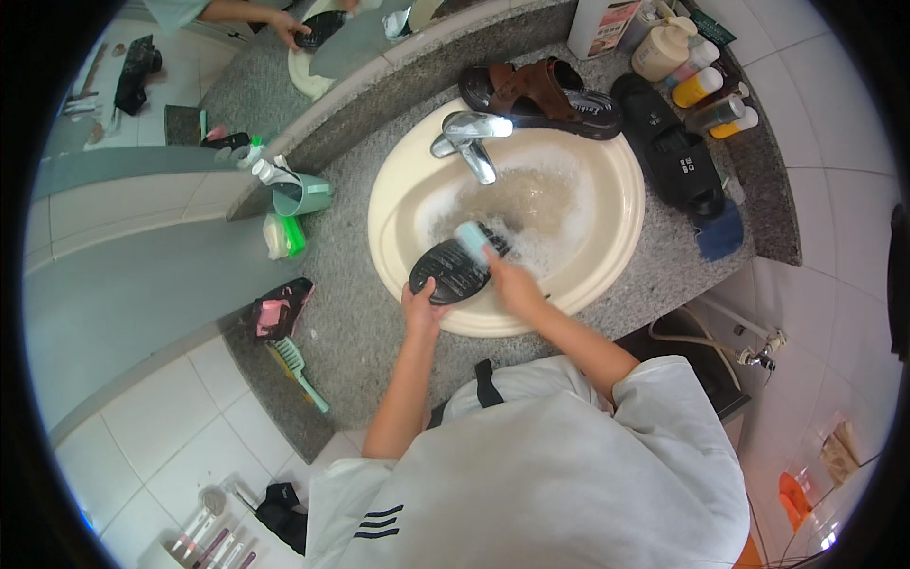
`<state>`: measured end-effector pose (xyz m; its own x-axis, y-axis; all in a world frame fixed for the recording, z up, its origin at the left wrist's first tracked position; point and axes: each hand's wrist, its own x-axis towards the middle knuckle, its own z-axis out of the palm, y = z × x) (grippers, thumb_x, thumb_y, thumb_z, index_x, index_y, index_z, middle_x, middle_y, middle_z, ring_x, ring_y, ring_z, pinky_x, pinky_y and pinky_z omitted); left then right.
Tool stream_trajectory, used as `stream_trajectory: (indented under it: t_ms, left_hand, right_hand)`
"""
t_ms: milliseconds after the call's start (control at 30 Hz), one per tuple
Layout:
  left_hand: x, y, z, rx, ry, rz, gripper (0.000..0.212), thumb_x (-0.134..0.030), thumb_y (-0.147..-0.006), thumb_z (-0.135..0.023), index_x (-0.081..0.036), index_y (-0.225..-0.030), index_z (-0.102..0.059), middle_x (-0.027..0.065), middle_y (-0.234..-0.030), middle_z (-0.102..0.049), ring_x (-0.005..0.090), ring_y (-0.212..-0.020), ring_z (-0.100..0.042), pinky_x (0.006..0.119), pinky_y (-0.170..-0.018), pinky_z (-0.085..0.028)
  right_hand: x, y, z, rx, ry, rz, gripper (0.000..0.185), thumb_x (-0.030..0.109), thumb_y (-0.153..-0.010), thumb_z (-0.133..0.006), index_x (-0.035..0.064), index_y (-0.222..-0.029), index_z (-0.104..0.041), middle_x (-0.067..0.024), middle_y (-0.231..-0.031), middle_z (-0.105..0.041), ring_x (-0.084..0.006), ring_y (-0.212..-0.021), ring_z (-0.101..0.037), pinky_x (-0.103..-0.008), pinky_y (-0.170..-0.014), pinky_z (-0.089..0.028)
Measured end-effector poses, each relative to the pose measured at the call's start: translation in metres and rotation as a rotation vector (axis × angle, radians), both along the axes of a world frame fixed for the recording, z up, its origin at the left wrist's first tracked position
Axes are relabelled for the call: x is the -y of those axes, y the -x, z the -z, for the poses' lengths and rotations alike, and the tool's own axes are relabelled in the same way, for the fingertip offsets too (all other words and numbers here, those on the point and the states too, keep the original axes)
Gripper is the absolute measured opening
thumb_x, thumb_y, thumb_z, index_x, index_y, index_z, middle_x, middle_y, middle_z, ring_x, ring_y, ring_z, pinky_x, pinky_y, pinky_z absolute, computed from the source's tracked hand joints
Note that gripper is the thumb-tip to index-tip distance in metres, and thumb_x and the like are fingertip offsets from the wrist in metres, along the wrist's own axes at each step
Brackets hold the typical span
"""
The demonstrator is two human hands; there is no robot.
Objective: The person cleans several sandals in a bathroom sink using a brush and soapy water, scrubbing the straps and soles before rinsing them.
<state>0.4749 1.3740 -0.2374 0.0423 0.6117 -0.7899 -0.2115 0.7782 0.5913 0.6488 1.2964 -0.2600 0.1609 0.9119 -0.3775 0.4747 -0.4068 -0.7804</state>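
My left hand [421,311] grips the near end of a black slipper or sandal [449,276], sole upward, over the front-left rim of a cream washbasin [389,213]. Which type of footwear it is cannot be told from the sole. In my right hand [517,288] is a pale blue brush [471,242], pressed against the sole's far half. Brush and hand are blurred, and the bristles are hidden. Cloudy, foamy water [540,195] fills the bowl below the chrome faucet [473,135]; the slipper's far tip reaches towards it.
A brown-strapped sandal [558,99] rests on the basin's back rim. Beside it, a black slide [668,146] lies on the granite counter [348,284]. Several bottles [697,87] crowd the back right corner. Along the left stand a green cup [302,195] and a comb [302,371].
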Motion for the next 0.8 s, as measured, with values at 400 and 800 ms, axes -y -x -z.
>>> stream_trajectory:
  t_ms: [400, 800]
  left_hand:
    - [-0.013, 0.013, 0.002, 0.179, 0.052, -0.049, 0.033, -0.004, -0.089, -0.050, 0.006, -0.119, -0.043, 0.0244, -0.113, -0.055, 0.0407, -0.100, -0.059, 0.059, -0.079, -0.053]
    - [-0.013, 0.012, 0.004, 0.095, 0.074, -0.027, 0.042, -0.006, -0.089, -0.054, 0.003, -0.126, -0.036, 0.0244, -0.118, -0.051, 0.0400, -0.098, -0.059, 0.058, -0.076, -0.055]
  right_hand:
    - [0.019, 0.022, -0.009, -0.040, -0.133, -0.135, 0.051, 0.007, -0.089, -0.045, 0.0206, -0.138, -0.040, -0.0277, -0.082, -0.061, -0.0416, -0.077, -0.062, -0.0453, -0.071, -0.048]
    - [-0.007, -0.026, 0.027, 0.100, 0.049, 0.024, 0.050, 0.007, -0.087, -0.046, 0.0146, -0.137, -0.041, -0.0274, -0.078, -0.060, -0.0409, -0.072, -0.060, -0.0494, -0.067, -0.045]
